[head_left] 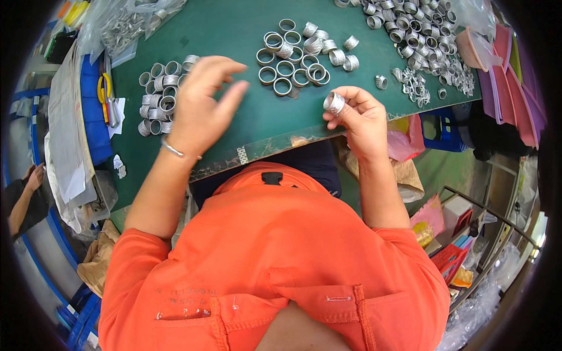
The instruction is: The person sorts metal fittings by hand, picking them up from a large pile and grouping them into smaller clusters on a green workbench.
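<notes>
Between the thumb and fingers of my right hand (pixel 362 121) is a silvery metal ring (pixel 334 103), held just above the table's front edge. My left hand (pixel 206 100) hovers open over the left part of the table, thumb and fingers apart, nothing in them. Beside it and partly behind it is a group of metal rings (pixel 157 96), some upright and some on their sides. Between my hands, farther back, lies a second cluster of rings (pixel 285 68); many stand with their round openings up.
The table (pixel 225 35) has a green top. A large heap of rings (pixel 417 35) lies far right, with small metal pieces (pixel 417 88) beside it. Clear plastic bags (pixel 126 26), a blue bin (pixel 93 117) and yellow-handled scissors (pixel 105 96) are left. Another person's hand (pixel 35 177) shows far left.
</notes>
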### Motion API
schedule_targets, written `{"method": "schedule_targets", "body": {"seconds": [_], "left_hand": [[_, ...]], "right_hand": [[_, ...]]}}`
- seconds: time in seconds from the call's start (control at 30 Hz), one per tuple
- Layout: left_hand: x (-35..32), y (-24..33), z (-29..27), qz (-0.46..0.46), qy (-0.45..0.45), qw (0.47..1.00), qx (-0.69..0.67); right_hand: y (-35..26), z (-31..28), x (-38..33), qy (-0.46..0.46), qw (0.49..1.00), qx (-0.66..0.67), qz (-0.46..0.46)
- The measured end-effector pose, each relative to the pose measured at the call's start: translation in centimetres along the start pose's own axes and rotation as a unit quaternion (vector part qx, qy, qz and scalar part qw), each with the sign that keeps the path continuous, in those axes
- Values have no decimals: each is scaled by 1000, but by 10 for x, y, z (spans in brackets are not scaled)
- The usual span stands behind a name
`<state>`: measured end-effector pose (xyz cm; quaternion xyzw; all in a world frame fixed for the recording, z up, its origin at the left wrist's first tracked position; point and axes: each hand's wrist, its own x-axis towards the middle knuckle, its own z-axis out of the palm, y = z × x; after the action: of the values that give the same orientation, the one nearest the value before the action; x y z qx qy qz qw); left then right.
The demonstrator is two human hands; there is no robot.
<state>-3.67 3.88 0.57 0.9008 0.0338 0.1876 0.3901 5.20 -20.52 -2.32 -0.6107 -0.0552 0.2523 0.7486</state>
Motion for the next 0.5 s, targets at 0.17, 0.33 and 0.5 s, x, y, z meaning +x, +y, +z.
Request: {"method": "schedule_targets", "body": {"seconds": [0.17, 0.33, 0.5], "left_hand": [[-10, 25, 35, 44, -86, 985, -142], [-11, 34, 47, 41, -100, 977, -183], [-13, 32, 52, 46, -100, 978, -180]], "right_hand": [[-2, 8, -2, -48, 989, 95, 106], [-1, 14, -8, -55, 996, -9, 65], [3, 20, -15, -72, 996, -41, -15]]}}
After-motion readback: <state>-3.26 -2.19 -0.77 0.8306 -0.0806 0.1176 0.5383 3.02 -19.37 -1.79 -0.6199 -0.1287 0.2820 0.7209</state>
